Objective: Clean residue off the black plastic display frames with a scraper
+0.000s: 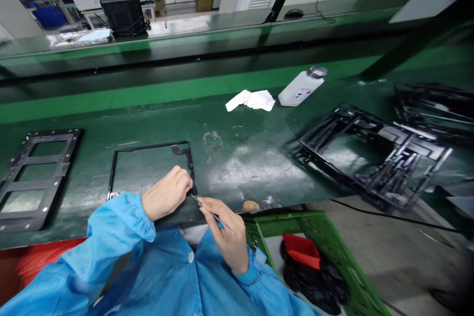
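A thin black rectangular frame lies flat on the green workbench, its lower edge partly hidden by my left arm. My left hand rests at the frame's lower right corner with fingers curled together; what they pinch there, if anything, is hidden. From the right, my right hand grips slim metal tweezers between thumb and fingers. Their tip points up and left, close to that same corner and to my left fingertips. I cannot tell whether the tip touches the frame.
A black fixture lies at left. White wipes and a white bottle stand farther back. Stacked black frames lie at right. Below the bench edge is a green crate holding a red tray and black bags.
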A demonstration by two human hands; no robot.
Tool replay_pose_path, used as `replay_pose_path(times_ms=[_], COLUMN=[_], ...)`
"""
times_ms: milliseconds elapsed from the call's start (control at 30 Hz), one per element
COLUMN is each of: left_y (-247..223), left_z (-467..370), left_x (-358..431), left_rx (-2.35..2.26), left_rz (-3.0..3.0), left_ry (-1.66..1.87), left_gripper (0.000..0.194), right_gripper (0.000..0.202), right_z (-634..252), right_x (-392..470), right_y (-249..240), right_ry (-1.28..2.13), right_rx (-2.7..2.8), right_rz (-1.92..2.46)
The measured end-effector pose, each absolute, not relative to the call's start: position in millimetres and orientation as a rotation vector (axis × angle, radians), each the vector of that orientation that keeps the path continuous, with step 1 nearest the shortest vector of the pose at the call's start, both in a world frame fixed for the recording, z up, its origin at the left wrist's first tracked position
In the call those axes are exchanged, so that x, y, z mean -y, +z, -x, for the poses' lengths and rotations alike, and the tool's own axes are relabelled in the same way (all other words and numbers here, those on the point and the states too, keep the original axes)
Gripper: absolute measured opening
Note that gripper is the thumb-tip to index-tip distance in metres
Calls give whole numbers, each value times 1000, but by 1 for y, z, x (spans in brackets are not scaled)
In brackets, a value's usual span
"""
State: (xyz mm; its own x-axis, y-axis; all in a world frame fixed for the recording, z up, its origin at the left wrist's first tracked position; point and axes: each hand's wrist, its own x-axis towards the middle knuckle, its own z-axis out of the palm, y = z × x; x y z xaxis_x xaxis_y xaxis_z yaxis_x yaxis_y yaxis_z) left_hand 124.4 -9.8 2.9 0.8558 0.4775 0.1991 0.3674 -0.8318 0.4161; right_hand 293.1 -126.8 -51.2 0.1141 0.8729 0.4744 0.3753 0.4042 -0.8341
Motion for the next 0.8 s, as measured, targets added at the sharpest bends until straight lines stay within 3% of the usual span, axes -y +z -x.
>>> replay_pose_path(times_ms=[400, 800], left_y=[5, 20], left_z=[-108, -125], left_x=[7, 23], left_rx=[-720, -674], left_rz=[-2708, -3186], left_ry=[242, -28], left_gripper=[22, 21], right_gripper=[24, 21], right_z=[-293, -293], right_x=[127, 128], right_y=[-53, -49], right_ry=[495, 473], right_rx=[1485, 1495], right_rz=[1153, 1184])
